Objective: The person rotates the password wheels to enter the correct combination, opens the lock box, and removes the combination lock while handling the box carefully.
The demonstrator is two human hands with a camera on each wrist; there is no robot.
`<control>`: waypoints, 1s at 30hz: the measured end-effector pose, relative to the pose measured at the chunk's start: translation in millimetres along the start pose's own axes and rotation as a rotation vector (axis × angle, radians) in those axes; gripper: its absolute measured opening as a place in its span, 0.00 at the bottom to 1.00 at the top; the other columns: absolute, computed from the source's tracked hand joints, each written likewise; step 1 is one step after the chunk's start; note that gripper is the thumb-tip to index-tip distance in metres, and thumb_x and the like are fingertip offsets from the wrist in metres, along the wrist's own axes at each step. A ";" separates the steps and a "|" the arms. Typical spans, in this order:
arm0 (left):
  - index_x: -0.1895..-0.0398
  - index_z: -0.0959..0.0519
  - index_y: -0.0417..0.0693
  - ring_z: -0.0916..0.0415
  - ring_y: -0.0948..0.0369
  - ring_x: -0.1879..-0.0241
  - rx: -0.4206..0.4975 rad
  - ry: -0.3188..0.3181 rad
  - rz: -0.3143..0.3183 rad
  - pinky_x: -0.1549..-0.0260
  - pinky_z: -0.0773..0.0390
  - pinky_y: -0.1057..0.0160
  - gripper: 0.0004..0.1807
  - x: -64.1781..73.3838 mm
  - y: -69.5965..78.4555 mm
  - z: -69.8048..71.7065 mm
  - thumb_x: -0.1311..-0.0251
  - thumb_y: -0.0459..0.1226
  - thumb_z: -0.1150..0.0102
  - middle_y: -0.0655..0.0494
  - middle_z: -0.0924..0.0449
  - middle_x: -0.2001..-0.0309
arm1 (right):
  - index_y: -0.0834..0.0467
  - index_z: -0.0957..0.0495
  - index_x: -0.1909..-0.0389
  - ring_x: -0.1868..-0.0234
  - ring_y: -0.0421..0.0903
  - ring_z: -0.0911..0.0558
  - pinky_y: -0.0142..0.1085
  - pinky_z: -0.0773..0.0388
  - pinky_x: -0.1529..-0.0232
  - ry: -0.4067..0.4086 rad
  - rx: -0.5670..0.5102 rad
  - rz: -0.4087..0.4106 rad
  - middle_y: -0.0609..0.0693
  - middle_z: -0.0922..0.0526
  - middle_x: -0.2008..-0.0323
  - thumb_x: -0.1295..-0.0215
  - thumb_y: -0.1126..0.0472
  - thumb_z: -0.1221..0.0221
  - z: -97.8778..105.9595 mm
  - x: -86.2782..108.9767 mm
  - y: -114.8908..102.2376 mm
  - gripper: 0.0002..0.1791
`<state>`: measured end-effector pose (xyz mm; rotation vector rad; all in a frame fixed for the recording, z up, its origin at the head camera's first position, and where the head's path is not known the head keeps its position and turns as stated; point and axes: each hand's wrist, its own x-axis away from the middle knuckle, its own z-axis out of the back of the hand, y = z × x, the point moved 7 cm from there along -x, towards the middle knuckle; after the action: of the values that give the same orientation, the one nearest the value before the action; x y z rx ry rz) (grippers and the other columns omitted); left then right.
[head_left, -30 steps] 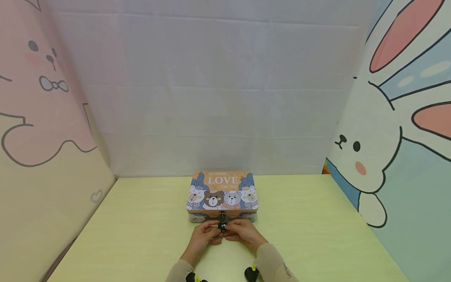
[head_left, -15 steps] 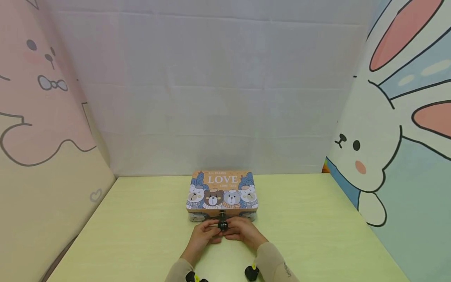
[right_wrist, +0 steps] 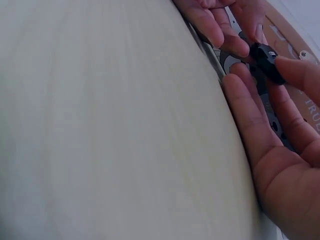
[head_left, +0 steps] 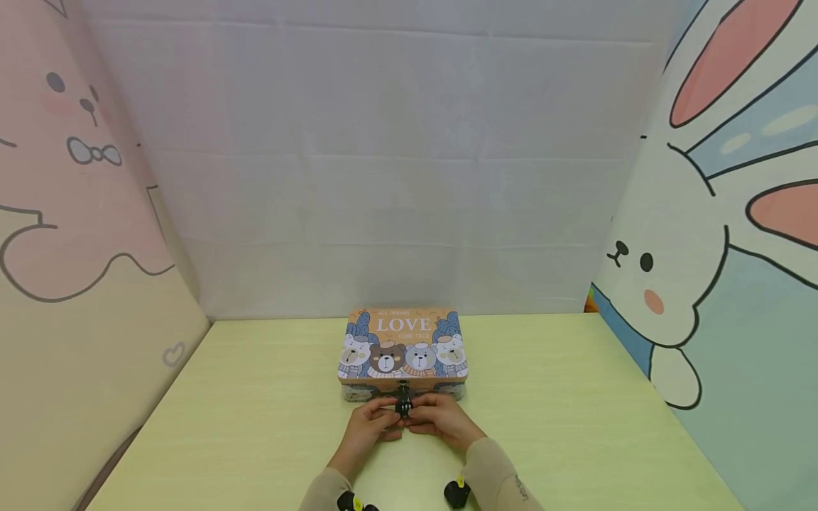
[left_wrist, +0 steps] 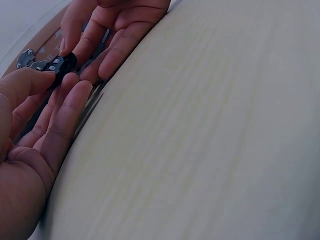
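A small black combination padlock (head_left: 404, 409) with number wheels hangs at the front latch of a closed tin box (head_left: 402, 348), whose lid shows cartoon bears and the word LOVE. My left hand (head_left: 366, 429) pinches the padlock's left side between thumb and fingers. From the other side my right hand (head_left: 444, 420) pinches it too, thumb on the edge by the wheels. In the left wrist view, pale digits show on the padlock (left_wrist: 62, 64) between the two thumbs. The right wrist view has the padlock (right_wrist: 268, 62) partly behind fingertips. Lower fingers of both hands lie close to the tabletop.
The box stands on a pale yellow-green table (head_left: 255, 397), midway across. A white cloth backdrop (head_left: 396, 177) rises behind the table. Printed panels flank it, with a rabbit panel (head_left: 684, 284) on the right. Black wrist devices (head_left: 456, 494) sit by the beige sleeves.
Both hands stay at the padlock in front of the box. My right thumb and fingers have shifted slightly, covering a bit more of the padlock's right edge than half a second ago.
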<state>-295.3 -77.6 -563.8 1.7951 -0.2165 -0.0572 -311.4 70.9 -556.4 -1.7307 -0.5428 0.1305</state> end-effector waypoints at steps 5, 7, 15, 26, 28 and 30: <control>0.42 0.30 0.20 0.17 0.61 0.66 -0.007 0.006 -0.001 0.63 0.12 0.59 0.20 0.8 0.8 -0.4 0.36 0.23 0.43 0.46 0.15 0.62 | 0.70 0.23 0.58 0.62 0.46 0.14 0.37 0.13 0.58 -0.007 0.001 0.016 0.54 0.15 0.65 0.32 0.73 0.44 -0.4 -0.4 0.1 0.05; 0.42 0.30 0.20 0.17 0.61 0.66 -0.006 0.007 -0.001 0.63 0.12 0.58 0.20 0.6 0.6 -0.2 0.36 0.23 0.43 0.46 0.15 0.62 | 0.70 0.23 0.58 0.63 0.46 0.14 0.36 0.13 0.59 -0.009 -0.002 0.021 0.55 0.15 0.65 0.33 0.73 0.44 0.5 -1.3 1.2 0.05; 0.41 0.31 0.21 0.17 0.61 0.66 -0.005 0.010 0.005 0.63 0.12 0.58 0.21 0.3 -0.5 0.8 0.36 0.23 0.43 0.47 0.15 0.63 | 0.71 0.22 0.58 0.63 0.46 0.14 0.36 0.13 0.59 -0.004 -0.001 0.014 0.54 0.15 0.66 0.32 0.73 0.43 0.7 -1.8 1.6 0.06; 0.41 0.31 0.21 0.17 0.61 0.65 -0.003 0.006 0.012 0.62 0.12 0.57 0.21 -0.1 -2.9 1.3 0.35 0.24 0.43 0.49 0.15 0.64 | 0.70 0.21 0.59 0.63 0.45 0.14 0.35 0.13 0.60 0.014 0.012 -0.003 0.55 0.15 0.65 0.30 0.71 0.44 0.8 -3.2 4.7 0.06; 0.41 0.31 0.20 0.17 0.61 0.65 -0.001 0.004 0.011 0.62 0.12 0.57 0.21 -0.5 -2.7 1.3 0.35 0.24 0.43 0.50 0.15 0.64 | 0.71 0.21 0.59 0.63 0.45 0.14 0.35 0.13 0.60 0.018 0.015 0.002 0.55 0.15 0.66 0.30 0.70 0.44 0.9 -3.2 4.1 0.07; 0.41 0.32 0.20 0.17 0.61 0.65 -0.002 0.003 0.011 0.62 0.12 0.57 0.21 -1.0 -2.9 1.4 0.35 0.24 0.43 0.50 0.15 0.64 | 0.71 0.21 0.59 0.63 0.45 0.14 0.35 0.13 0.59 0.022 0.018 0.003 0.54 0.15 0.66 0.30 0.70 0.44 1.0 -3.4 3.5 0.07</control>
<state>-296.2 -78.1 -567.0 1.7920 -0.2241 -0.0475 -313.8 69.9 -560.6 -1.7139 -0.5213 0.1186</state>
